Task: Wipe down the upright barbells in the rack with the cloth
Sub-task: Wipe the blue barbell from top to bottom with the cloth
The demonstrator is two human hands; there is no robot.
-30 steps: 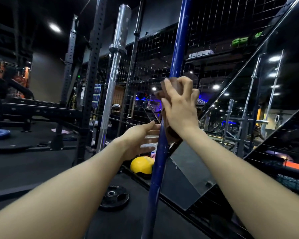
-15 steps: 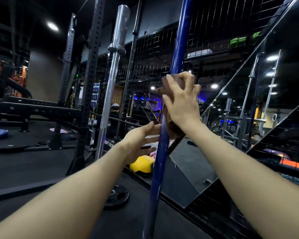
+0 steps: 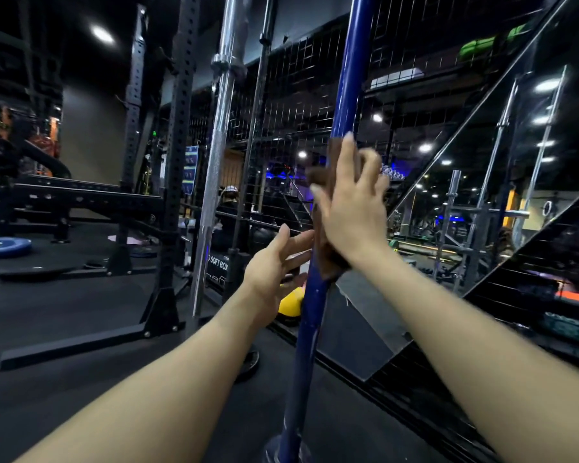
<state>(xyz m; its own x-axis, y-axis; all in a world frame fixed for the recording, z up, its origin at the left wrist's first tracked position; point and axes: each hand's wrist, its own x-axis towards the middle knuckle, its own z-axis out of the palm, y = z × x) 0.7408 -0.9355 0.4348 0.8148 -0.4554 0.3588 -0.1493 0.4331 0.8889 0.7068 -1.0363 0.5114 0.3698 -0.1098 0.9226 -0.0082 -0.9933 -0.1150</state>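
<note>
The right hand (image 3: 351,208) presses a brown cloth (image 3: 325,235) against the upright blue bar (image 3: 343,95), fingers curled round it; the left hand (image 3: 274,272) hovers spread beside the bar.

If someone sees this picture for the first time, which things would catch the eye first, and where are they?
First, the tall blue upright barbell in the centre, with the right hand pressing a brown cloth against it. Just left of the bar, the left hand is spread open. Further left stands a shiny chrome upright barbell, and low behind the blue bar lies a yellow ball.
</note>
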